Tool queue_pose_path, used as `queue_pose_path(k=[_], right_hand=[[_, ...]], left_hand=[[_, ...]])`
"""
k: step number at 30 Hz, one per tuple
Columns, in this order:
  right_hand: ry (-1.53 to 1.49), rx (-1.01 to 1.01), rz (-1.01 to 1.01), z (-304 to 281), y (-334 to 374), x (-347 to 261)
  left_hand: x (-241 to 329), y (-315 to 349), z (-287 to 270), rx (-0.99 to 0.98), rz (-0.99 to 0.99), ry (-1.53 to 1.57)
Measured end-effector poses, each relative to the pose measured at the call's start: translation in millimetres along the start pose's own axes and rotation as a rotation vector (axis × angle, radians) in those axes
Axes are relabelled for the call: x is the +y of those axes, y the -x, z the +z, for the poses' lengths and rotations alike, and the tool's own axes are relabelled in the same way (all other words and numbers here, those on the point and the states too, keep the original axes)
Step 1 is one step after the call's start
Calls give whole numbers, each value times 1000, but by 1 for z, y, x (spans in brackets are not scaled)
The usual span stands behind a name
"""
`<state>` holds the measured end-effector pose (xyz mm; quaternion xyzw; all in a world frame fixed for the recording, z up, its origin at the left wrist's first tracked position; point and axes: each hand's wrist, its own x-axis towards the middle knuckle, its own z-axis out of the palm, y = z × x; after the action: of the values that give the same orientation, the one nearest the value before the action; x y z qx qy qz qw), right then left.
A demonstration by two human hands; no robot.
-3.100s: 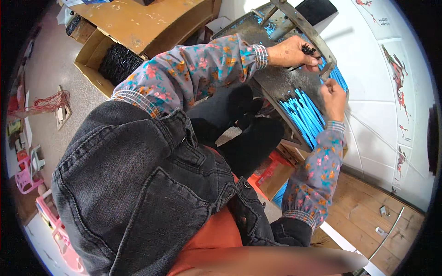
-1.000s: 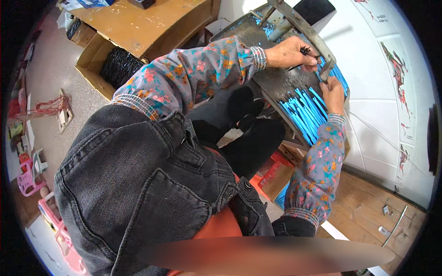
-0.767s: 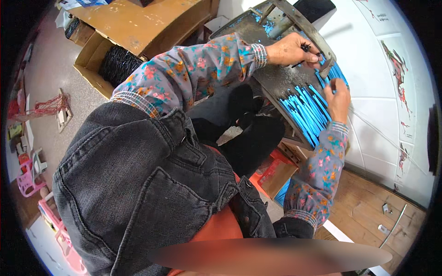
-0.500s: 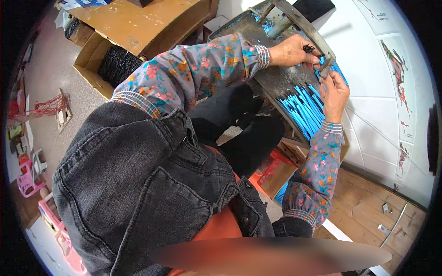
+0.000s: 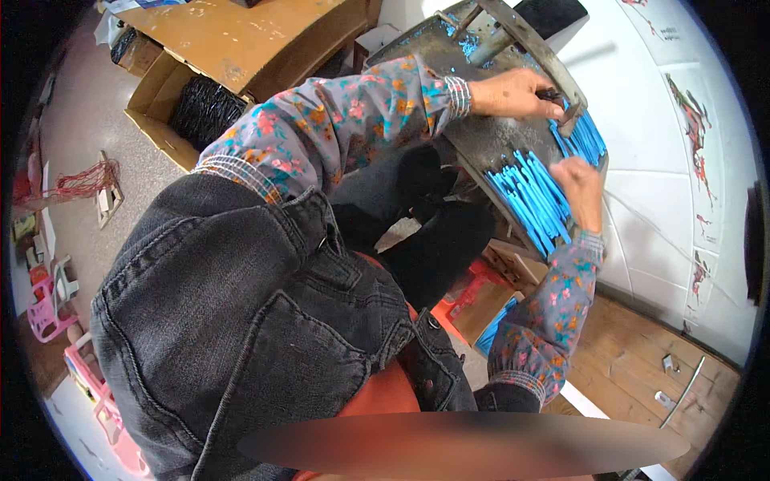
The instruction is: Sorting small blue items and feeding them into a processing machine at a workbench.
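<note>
Rods, blue, slim and close-packed, lie slantwise on the dark metal table; a second blue bunch lies just beyond the right hand. They look light, fairly stiff and perhaps slick, probably best gripped mid-length. The left hand pinches dark pieces, likely light and fiddly. The hands are apart; the right is blurred with curled fingers, and I cannot tell whether it holds anything. A metal bar slants past the left hand, and the white wall bounds the right side. Bare tabletop between left hand and rods offers the freest room.
</note>
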<state>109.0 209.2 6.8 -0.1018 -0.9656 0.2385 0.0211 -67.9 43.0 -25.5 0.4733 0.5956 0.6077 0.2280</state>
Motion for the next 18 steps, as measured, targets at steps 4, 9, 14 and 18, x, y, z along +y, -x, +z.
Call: queue_pose_path(k=[4, 9, 14, 18], right_hand=[[197, 247, 58, 6, -20, 1], [349, 349, -160, 7, -18, 2], [-411, 449, 144, 16, -14, -43], [-738, 413, 218, 21, -16, -64]], left_hand=[[-12, 0, -8, -109, 4, 145], [4, 6, -7, -119, 146, 154], [-6, 1, -2, 23, 21, 196], [-8, -3, 0, 67, 5, 417]])
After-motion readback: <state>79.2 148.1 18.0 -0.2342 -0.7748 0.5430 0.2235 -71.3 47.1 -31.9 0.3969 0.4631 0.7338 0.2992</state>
